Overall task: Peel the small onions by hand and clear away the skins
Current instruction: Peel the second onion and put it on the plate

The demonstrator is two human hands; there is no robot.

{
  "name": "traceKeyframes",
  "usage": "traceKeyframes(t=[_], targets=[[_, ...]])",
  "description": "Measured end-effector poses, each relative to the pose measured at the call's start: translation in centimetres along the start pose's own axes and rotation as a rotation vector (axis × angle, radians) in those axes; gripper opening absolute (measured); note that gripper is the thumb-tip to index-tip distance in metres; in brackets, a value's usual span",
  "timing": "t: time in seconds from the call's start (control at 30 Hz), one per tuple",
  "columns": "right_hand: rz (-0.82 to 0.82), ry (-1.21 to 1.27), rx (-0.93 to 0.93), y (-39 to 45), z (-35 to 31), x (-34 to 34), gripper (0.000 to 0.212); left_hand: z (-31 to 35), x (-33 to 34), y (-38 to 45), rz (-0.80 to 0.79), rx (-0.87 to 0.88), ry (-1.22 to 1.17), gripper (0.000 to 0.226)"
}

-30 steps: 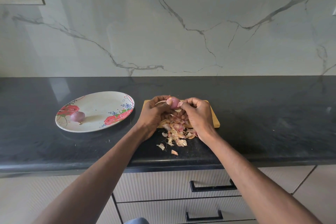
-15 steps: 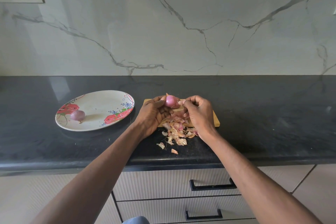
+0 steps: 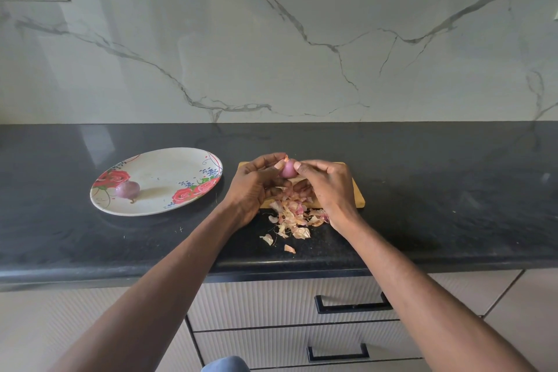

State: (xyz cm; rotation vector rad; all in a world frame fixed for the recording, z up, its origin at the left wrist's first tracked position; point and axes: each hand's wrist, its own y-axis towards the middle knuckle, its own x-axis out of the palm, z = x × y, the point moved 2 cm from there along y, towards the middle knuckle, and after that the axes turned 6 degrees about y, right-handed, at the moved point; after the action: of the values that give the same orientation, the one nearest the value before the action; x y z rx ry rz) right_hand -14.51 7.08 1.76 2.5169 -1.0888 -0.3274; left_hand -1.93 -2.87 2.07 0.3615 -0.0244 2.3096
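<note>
Head view: left hand (image 3: 253,187) cradles a small, light, slick onion (image 3: 287,170); right hand (image 3: 327,187) pinches its side. Papery skin at the tip looks easiest to grab.

Head view; looks forward and down, near countertop (image 3: 422,190).

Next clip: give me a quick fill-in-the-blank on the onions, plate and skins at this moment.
1. Both hands, left hand and right hand, hold one small ____ over the wooden board.
2. The floral plate holds exactly ____ peeled onion.
3. The plate lies to the ____ of the board.
4. The loose skins spill off the board onto the black ____.

Missing words: onion; one; left; countertop
</note>
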Motion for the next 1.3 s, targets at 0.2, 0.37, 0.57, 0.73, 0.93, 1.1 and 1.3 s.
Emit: traceKeyframes(t=[0.2,0.37,0.57,0.73,0.93,1.1,1.3], targets=[[-0.002,0.081,0.086,0.0,0.0,0.0,0.005,-0.3,0.1,0.0,-0.027,0.016,-0.008,0.016],[0.006,0.111,0.11,-0.2,-0.4,-0.1,0.005,-0.4,0.1,0.1,-0.019,0.017,-0.023,0.028],[-0.007,0.155,0.156,-0.4,-1.0,-0.2,0.011,-0.3,0.0,-0.1,-0.029,0.011,-0.024,0.025],[0.013,0.114,0.203,-0.2,-0.6,-0.2,0.005,-0.3,0.0,-0.1,-0.024,-0.013,-0.046,0.025],[0.011,0.122,0.167,-0.4,-1.1,-0.2,0.009,-0.2,0.1,-0.1,-0.015,-0.007,-0.035,0.019],[-0.004,0.089,0.193,-0.4,-1.1,-0.1,0.007,-0.3,0.2,-0.2,-0.025,-0.004,-0.049,0.019],[0.001,0.134,0.233,-0.2,-0.7,-0.2,0.005,-0.3,0.1,-0.2,-0.024,-0.006,-0.043,0.02]])
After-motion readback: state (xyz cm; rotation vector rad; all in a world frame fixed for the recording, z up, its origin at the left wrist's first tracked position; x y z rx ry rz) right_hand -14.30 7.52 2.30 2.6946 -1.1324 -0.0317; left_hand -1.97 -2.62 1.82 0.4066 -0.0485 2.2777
